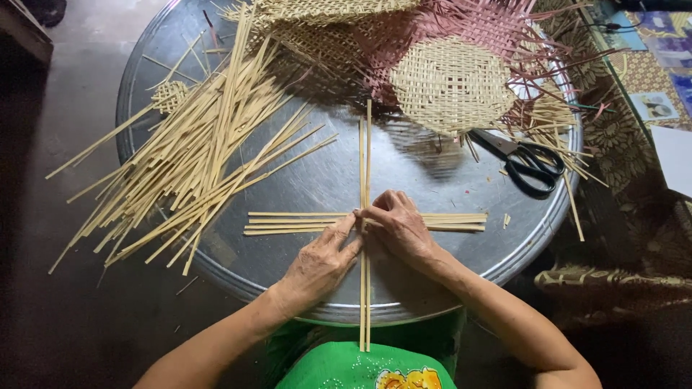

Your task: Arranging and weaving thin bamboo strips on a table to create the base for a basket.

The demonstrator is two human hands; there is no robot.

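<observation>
Several pale bamboo strips (288,222) lie flat across a round metal tray (317,173). Two long upright strips (365,151) cross them at right angles, forming a cross. My left hand (321,263) rests on the crossing from below left, fingertips pressing the strips. My right hand (400,223) presses the crossing from the right, fingers pinching the vertical strips where they meet the horizontal ones.
A loose pile of bamboo strips (194,144) covers the tray's left side. Woven round mats (450,83) and a pinkish woven piece (483,25) lie at the back. Black-handled scissors (526,162) sit at the right. A patterned cloth (634,144) lies beyond the tray's right edge.
</observation>
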